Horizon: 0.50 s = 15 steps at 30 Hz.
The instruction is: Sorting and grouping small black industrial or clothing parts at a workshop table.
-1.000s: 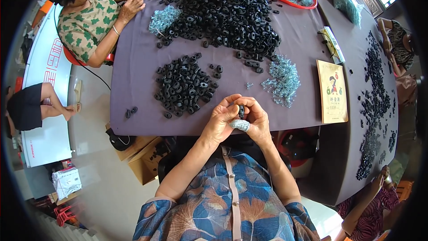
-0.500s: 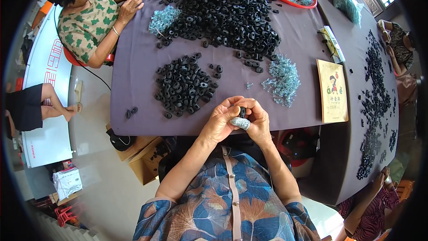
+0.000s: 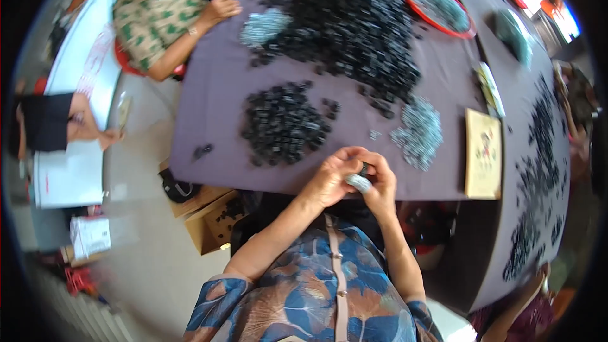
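Observation:
Close to the table's front edge, my left hand (image 3: 328,178) and my right hand (image 3: 382,189) meet with fingers bent inward. Between their fingertips they pinch a small black ring-like part (image 3: 363,169), mostly covered by the fingers. A grey-white wrapped piece (image 3: 359,182) shows just below it, perhaps a covering on a digit; I cannot tell. Ahead and left of my hands lies a heap of small black parts (image 3: 285,123). To their right is a pile of small clear, bluish coil-like pieces (image 3: 418,134).
A large black heap (image 3: 354,25) covers the far middle of the grey tablecloth (image 3: 209,101). Red trays (image 3: 470,33), a yellow booklet (image 3: 482,155) and a clear bag (image 3: 513,37) lie around it. A person (image 3: 158,16) sits at the left; others sit at the right.
The whole view has shifted and blurred, with the table scene sitting further right and slightly lower. My hands stay together around the black part.

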Tool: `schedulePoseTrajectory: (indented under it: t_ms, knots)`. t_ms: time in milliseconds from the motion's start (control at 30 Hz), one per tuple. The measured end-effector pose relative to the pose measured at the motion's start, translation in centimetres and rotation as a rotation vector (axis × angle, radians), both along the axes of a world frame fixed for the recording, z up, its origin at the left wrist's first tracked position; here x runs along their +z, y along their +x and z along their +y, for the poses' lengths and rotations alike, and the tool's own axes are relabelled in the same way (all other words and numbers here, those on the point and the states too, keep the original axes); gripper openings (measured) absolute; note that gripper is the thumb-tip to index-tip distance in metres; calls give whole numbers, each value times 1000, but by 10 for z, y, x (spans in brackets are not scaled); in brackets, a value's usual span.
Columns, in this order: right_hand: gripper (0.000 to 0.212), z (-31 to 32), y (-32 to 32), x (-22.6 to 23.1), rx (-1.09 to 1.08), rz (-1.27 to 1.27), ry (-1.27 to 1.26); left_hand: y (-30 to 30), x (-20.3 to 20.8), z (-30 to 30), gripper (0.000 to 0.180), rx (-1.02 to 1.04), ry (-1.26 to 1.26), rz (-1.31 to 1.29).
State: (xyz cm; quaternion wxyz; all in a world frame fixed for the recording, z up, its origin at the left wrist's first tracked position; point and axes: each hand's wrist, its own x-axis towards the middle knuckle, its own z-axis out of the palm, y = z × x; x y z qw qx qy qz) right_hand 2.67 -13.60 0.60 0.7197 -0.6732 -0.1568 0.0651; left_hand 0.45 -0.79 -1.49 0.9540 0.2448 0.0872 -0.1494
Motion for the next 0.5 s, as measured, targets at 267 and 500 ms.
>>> schedulePoseTrajectory:
  t_ms: [267,500]
  knots:
    - [55,-3,-7,-5,85,55,117,-19,21,36,26,73,22,-85]
    - [35,-2,-4,-9,41,-3,-8,-62,38,161,12,854,1403,27]
